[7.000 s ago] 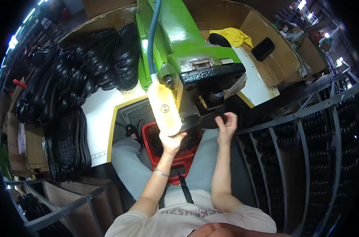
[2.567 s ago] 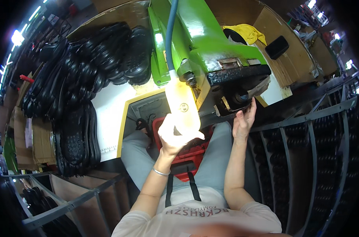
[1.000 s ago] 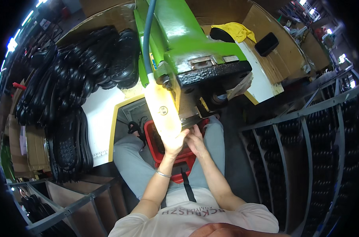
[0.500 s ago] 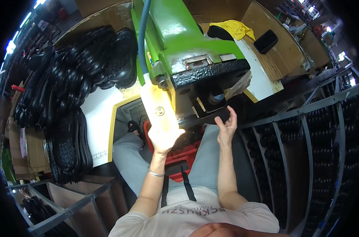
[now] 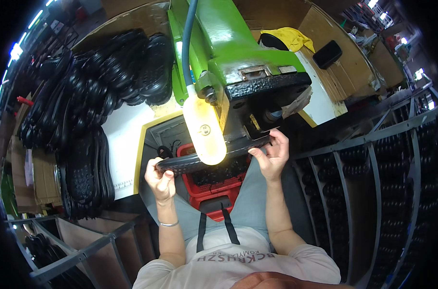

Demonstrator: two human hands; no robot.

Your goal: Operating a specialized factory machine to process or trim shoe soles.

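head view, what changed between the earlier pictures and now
The left hand has moved left from the lower end of the bright lamp and now grips the left end of a black sole. The right hand grips the right end, about where it was just before. The piled soles, yellow cloth and red crate stayed put.

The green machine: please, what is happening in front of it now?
The person's left hand and right hand hold a black sole near opposite ends, at the front of the green machine. A lit lamp hides part of it. A red basket is below, and more soles lie piled on the left.
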